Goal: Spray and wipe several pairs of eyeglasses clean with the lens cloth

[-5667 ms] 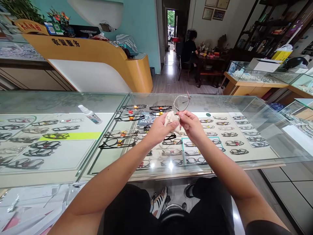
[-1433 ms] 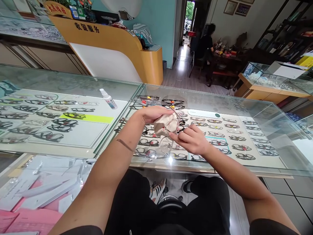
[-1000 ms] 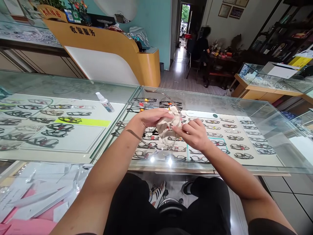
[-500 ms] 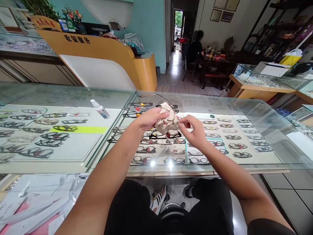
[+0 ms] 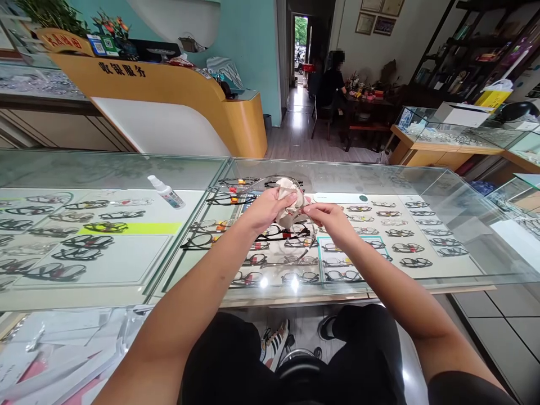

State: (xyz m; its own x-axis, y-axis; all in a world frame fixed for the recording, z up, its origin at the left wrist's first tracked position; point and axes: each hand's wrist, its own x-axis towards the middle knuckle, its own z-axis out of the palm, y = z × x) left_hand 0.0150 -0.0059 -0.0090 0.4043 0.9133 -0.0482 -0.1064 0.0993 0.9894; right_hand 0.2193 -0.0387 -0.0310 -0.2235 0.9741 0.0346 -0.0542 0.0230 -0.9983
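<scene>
A thin metal-rimmed pair of glasses (image 5: 310, 228) is held above the glass display counter (image 5: 126, 169). My left hand (image 5: 265, 208) is closed on a beige cleaning cloth (image 5: 292, 194), which is pressed around one lens of the glasses. My right hand (image 5: 327, 216) pinches the frame beside the cloth, with the other lens hanging below the fingers. One thin temple arm curves out to the left of the cloth. Both forearms reach out over my lap.
A small spray bottle (image 5: 166, 192) lies on the counter to the left. Rows of glasses (image 5: 400, 247) fill the case under the glass. An orange service desk (image 5: 169, 95) stands behind. A person (image 5: 331, 84) sits at a table in the back. Papers (image 5: 54, 354) lie at lower left.
The glasses and cloth rose slightly and moved farther from me. The frame turned so the free lens now hangs below my right hand. Both grips remain the same.
</scene>
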